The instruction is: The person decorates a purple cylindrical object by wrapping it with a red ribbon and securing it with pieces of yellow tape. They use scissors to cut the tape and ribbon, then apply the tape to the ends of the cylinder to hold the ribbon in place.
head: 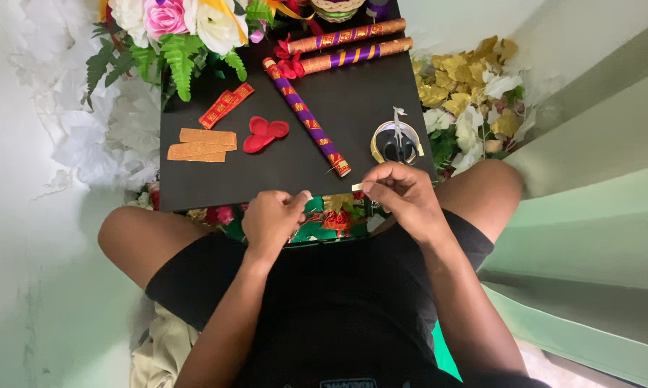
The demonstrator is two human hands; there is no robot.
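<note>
My left hand (272, 217) is closed at the near edge of a black board (352, 93), its thumb and fingers pinched on something too small to make out. My right hand (403, 192) pinches a small gold piece (357, 187) between thumb and fingers. Both hands hover over a green, red and gold patterned object (327, 219) in my lap. A purple and gold wrapped stick (306, 115) lies diagonally on the board, its end just ahead of my right hand.
On the board lie a gold tape roll (396, 141), red fabric petals (264, 134), tan strips (203, 145), a red-gold ribbon piece (225, 105) and two more wrapped sticks (352, 44). Artificial flowers (173, 29) and gold leaves (467, 86) surround the board.
</note>
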